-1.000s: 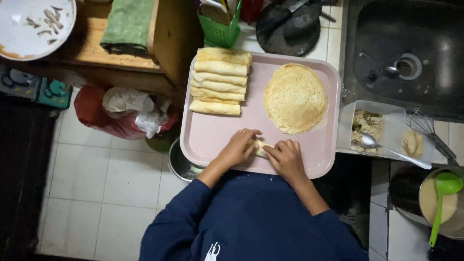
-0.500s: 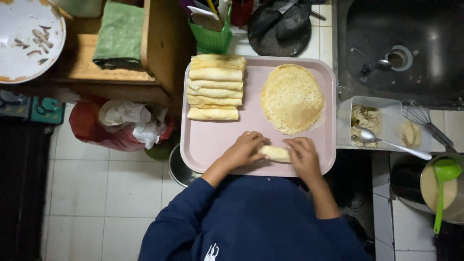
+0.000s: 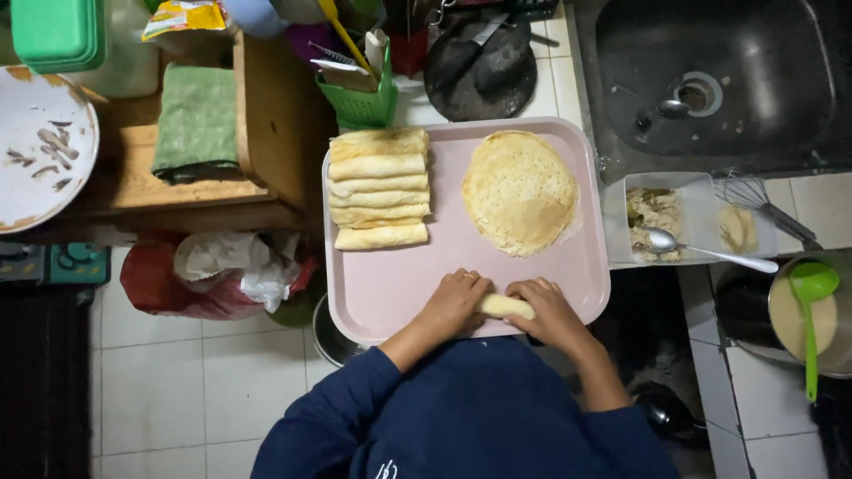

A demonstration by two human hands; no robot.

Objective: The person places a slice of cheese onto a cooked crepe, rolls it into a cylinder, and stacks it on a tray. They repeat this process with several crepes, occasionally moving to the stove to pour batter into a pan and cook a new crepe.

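Note:
My left hand (image 3: 454, 303) and my right hand (image 3: 550, 310) both press on a pale rolled pancake (image 3: 506, 306) at the near edge of a pink tray (image 3: 417, 284). The roll lies sideways between my fingers. Further back on the tray's left is a stack of several finished rolls (image 3: 379, 188). A pile of flat round pancakes (image 3: 519, 191) rests at the back right of the tray.
A clear box of filling (image 3: 661, 217) with a metal spoon (image 3: 701, 248) sits right of the tray, a whisk (image 3: 759, 200) beside it. A pot of batter (image 3: 799, 315) holds a green ladle (image 3: 812, 310). A dark sink (image 3: 710, 80), a black pan (image 3: 479, 66), a green basket (image 3: 359, 102) and a wooden shelf (image 3: 204, 168) surround them.
My hands have rolled the pancake into a tighter, longer roll near the tray's front edge. The view has shifted slightly.

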